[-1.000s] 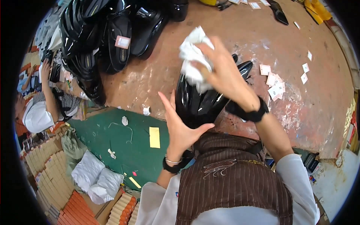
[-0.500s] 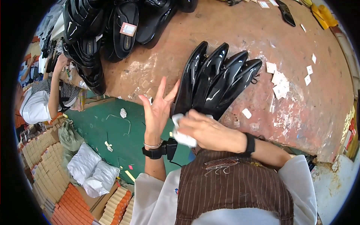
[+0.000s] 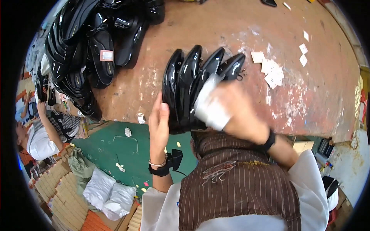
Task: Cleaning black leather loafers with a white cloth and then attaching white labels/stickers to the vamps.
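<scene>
Several glossy black shoes point(image 3: 190, 73) stand side by side in a fanned row at the table's near edge, toes pointing away. My left hand point(image 3: 158, 123) is upright against the outer side of the leftmost shoe, fingers stretched and touching it. A white cloth point(image 3: 212, 109) is in my right hand point(image 3: 239, 109), which is smeared by motion. The cloth lies against the shoes on the right of the row and hides part of them. What my right fingertips do under the cloth is hidden.
More black shoes and sandals point(image 3: 102, 65) are heaped at the table's left, one with a tag. White paper tags point(image 3: 273, 73) lie scattered on the worn brown table point(image 3: 308, 92). At far left sits another person point(image 3: 46, 134); white bags point(image 3: 98, 184) rest below on the green floor.
My left hand has gone from spread in the air to touching the leftmost shoe. My right hand has moved the cloth from the shoes' near ends up and right over them. The view has shifted.
</scene>
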Available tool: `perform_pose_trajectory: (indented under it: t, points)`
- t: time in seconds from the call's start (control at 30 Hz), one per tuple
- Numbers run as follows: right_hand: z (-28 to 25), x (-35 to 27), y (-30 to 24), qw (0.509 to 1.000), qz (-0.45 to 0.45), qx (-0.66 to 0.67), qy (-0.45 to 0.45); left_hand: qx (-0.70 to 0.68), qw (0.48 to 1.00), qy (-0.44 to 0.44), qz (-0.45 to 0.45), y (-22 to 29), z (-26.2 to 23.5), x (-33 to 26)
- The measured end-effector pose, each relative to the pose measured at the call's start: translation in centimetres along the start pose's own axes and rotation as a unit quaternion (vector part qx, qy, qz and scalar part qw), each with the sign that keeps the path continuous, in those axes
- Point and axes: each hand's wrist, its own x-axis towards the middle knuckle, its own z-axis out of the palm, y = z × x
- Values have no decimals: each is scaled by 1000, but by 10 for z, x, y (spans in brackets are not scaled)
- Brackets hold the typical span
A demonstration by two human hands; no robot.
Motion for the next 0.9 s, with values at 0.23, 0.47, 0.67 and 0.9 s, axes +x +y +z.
perform_pose_trajectory:
  t: [0.23,0.47,0.67,0.9]
  points:
    - [4,18,54,971,37,-194,137,573,806,86,120,10,88,6]
    - [-22,-21,20,986,49,157,40,508,846,157,39,12,80,16]
    - [-104,43,33,966,43,144,212,-151,978,28,-139,48,37,15]
    - [-11,23,-62,971,-238,30,-25,-457,867,-51,-193,39,34,-39]
